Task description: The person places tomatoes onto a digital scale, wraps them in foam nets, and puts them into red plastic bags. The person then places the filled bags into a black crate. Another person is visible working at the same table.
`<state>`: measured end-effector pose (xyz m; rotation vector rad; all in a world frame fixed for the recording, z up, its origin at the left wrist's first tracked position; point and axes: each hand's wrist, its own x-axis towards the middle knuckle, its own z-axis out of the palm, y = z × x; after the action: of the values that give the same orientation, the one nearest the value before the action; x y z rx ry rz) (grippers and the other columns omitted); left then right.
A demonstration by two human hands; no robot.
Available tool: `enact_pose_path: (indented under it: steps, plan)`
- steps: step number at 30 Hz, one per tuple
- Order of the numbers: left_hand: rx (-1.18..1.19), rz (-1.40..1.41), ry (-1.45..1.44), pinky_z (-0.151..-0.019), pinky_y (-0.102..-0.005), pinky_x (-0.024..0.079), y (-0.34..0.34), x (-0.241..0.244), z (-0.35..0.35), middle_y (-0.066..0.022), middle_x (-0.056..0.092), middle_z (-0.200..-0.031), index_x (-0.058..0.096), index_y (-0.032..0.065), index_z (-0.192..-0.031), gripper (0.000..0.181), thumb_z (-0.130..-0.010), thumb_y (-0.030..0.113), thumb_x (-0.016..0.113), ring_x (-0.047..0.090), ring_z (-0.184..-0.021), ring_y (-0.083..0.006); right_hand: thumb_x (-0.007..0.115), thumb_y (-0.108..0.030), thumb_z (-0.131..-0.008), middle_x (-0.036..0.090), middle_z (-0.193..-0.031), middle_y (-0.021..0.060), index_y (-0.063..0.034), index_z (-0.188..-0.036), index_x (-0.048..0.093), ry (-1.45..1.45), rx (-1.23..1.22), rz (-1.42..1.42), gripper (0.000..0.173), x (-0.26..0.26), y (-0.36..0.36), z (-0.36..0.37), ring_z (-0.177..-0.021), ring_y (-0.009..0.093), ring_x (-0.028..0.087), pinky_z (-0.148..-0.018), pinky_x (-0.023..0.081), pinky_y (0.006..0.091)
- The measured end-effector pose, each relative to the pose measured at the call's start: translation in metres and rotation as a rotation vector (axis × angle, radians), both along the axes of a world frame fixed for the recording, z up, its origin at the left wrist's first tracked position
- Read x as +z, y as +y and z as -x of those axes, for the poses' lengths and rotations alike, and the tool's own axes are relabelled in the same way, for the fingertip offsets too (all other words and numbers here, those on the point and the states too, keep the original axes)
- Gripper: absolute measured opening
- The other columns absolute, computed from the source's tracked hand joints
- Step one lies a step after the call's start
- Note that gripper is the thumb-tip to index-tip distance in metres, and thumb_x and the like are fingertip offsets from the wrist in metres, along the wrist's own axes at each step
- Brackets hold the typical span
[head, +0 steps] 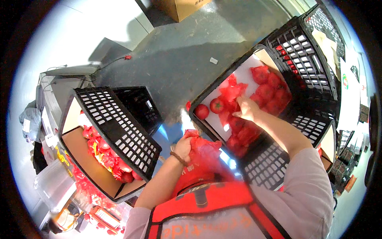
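Observation:
My left hand (182, 148), with a brown band at its wrist, is closed on the gathered top of a thin red plastic bag (206, 149) in front of my body. What the bag holds cannot be made out. To the right, my right hand (248, 110) reaches into a black plastic crate (222, 79) with a white lining. Its thumb and fingers are spread against red plastic among bagged red fruit; a firm grip cannot be confirmed. Two loose tomatoes, one showing its green calyx (217, 105) and another (201, 111), lie at the crate's near left corner. Several bagged tomatoes (265, 91) fill the right side.
Another black crate (116, 125) at the left has cardboard inside and red bagged produce (104, 152). More crates (301, 56) stand at the right. An orange-framed device (106, 216) lies at lower left. A cardboard box (182, 9) sits on the grey floor (179, 59).

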<state>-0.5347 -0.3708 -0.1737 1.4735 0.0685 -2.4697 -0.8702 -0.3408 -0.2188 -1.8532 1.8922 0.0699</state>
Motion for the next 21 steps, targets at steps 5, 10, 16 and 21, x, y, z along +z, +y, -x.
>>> enact_pose_path:
  steps: [5,10,16,21]
  plan:
    - [0.03,0.011,0.066,-0.073,-0.0395,0.055,0.007,-0.018,-0.004,-0.0108,0.062,-0.088,0.056,0.0072,-0.1,0.011,-0.09,0.004,0.053,0.063,-0.081,-0.0251,0.069,-0.025,-0.075,0.061,-0.09,0.0127,-0.0075,-0.094,0.056,0.23,0.218,0.076,0.028,-0.016,0.0,-0.01,-0.083,0.027,0.064,-0.07,0.054,0.0394]
    - [0.028,0.019,0.03,-0.074,-0.0391,0.055,0.004,-0.003,0.003,-0.0107,0.062,-0.09,0.056,0.0061,-0.102,0.013,-0.089,0.003,0.053,0.063,-0.081,-0.025,0.06,-0.014,-0.075,0.06,-0.071,0.011,-0.008,-0.081,0.059,0.182,0.24,0.136,0.008,-0.011,0.001,-0.014,-0.069,0.027,0.064,-0.061,0.052,0.0426]
    - [-0.014,-0.048,0.115,-0.084,-0.0399,0.054,0.007,0.001,0.015,-0.0117,0.063,-0.107,0.056,0.0071,-0.118,0.025,-0.094,0.011,0.05,0.063,-0.097,-0.0251,0.059,-0.024,-0.078,0.067,-0.088,0.0165,-0.0059,-0.092,0.063,-0.541,0.089,-0.246,0.024,0.087,-0.001,-0.073,-0.081,0.036,0.065,-0.072,0.052,0.0477]
    - [0.058,-0.171,0.392,-0.085,-0.0387,0.055,0.003,0.076,0.053,-0.0123,0.064,-0.114,0.055,0.0044,-0.125,0.031,-0.095,0.012,0.05,0.065,-0.098,-0.0241,0.062,-0.03,-0.084,0.066,-0.096,0.0168,-0.0089,-0.104,0.063,-0.712,0.519,-0.424,0.029,0.158,-0.005,-0.133,-0.092,0.031,0.064,-0.08,0.051,0.0399]
